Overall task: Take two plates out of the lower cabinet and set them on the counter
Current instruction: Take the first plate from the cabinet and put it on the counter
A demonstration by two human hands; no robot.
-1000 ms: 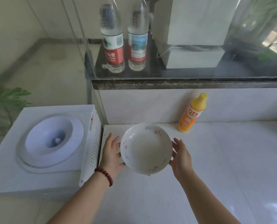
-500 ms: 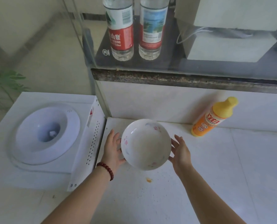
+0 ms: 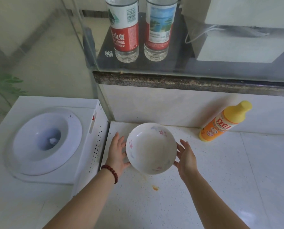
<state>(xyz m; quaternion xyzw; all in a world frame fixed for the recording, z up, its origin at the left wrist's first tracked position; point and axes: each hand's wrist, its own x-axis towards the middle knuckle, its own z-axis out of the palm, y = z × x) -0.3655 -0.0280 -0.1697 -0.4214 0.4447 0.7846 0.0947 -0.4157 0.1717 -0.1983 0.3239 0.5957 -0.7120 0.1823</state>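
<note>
A deep white plate [image 3: 151,147] with small pink flower marks is held between both hands just above the white speckled counter [image 3: 220,187], near its back left corner. My left hand [image 3: 117,152], with a red bead bracelet on the wrist, cups the plate's left rim. My right hand [image 3: 186,157] presses against the right rim with fingers spread. I cannot tell whether the plate's base touches the counter. No second plate and no cabinet are in view.
An orange dish-soap bottle [image 3: 224,123] with a yellow cap leans against the back wall to the right. A white water dispenser top [image 3: 45,142] sits left of the counter. Two water bottles [image 3: 124,28] [image 3: 159,28] stand on a raised dark ledge behind. An orange stain [image 3: 155,187] marks the counter.
The view has tilted down and closer to the counter. The plate, still between both hands, has lowered slightly toward the counter's back left corner.
</note>
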